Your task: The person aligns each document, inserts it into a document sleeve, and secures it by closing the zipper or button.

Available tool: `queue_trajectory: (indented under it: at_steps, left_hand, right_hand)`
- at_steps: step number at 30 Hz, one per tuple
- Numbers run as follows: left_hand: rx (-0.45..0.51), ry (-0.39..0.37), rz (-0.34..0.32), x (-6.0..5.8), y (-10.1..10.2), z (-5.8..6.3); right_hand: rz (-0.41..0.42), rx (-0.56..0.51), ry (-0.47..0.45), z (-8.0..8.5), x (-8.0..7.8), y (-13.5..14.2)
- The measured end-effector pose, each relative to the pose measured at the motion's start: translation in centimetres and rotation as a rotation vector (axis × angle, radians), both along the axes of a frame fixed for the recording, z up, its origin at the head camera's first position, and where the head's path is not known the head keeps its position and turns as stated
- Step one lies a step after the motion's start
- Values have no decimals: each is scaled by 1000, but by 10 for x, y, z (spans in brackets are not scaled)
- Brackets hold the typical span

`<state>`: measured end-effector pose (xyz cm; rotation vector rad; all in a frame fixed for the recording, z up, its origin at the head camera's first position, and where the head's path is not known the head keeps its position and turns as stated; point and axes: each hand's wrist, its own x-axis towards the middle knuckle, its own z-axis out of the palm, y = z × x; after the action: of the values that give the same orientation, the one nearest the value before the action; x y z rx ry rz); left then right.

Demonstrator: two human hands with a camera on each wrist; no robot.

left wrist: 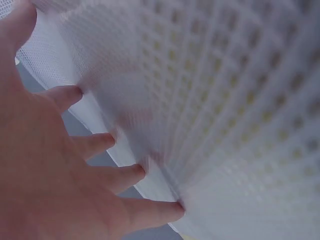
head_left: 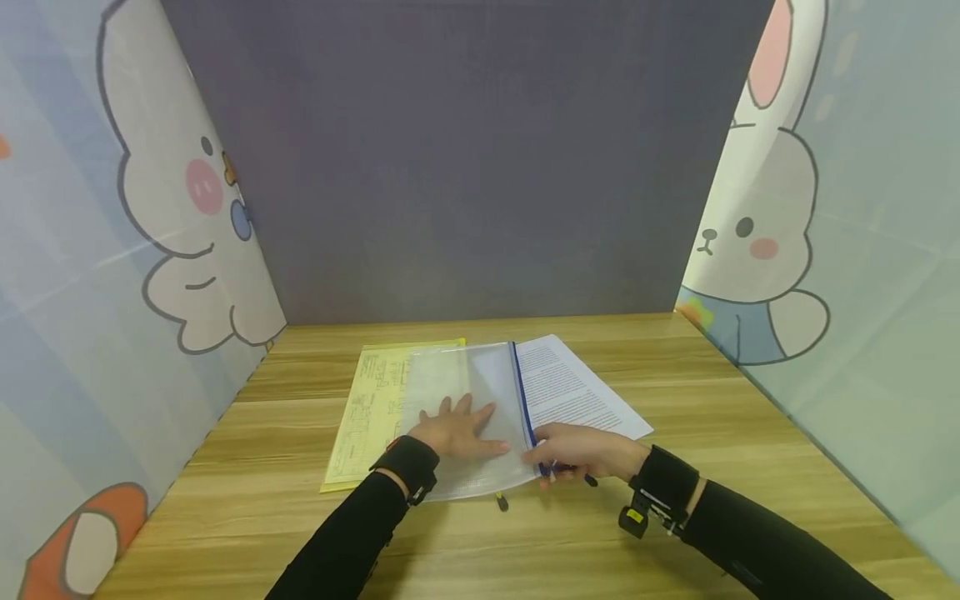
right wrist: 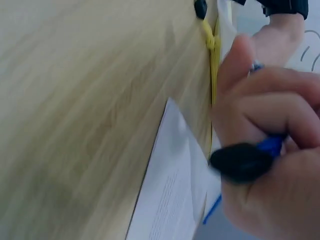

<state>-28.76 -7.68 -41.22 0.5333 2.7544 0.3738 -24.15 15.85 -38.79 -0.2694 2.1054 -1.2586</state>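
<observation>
A clear mesh zipper pouch [head_left: 435, 371] lies across the middle of the table, its blue zipper [head_left: 522, 392] along the right side. My left hand [head_left: 457, 433] rests on the pouch with fingers spread. In the left wrist view, its fingertips touch the mesh surface. At the near end of the zipper, my right hand [head_left: 581, 450] holds the blue zipper pull. A black tab [right wrist: 242, 162] on blue cord sticks out of its curled fingers in the right wrist view. How far the zipper is drawn cannot be told, as the fingers hide the slider.
Partly beneath the pouch on the left lies a yellow-edged file with a yellow handwritten sheet [head_left: 360, 417]. A printed white sheet [head_left: 573, 387] extends from behind the pouch on the right. One black-tipped yellow pull [head_left: 502, 502] pokes out at the pouch's near edge, on the wooden table [head_left: 750, 467].
</observation>
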Motion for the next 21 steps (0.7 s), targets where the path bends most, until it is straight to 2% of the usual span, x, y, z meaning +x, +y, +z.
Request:
queue_trajectory:
  at_steps: [4,8,12,17,21]
  left_hand:
    - [3,2,2,-2,-2,-3]
    - [-5,11,2,-3,-3,-5]
    - [-3,24,-10,-3,-2,-5]
    - [4,31,-36,-2,0,-4]
    - [3,42,-52,0,1,-5]
  right_hand:
    - [104,79,50,1,3,5]
    - [165,140,112,2,7,7]
    - [222,238,255,3,12,5]
    - [338,402,459,4,19,3]
    - [391,549,573,1,25,2]
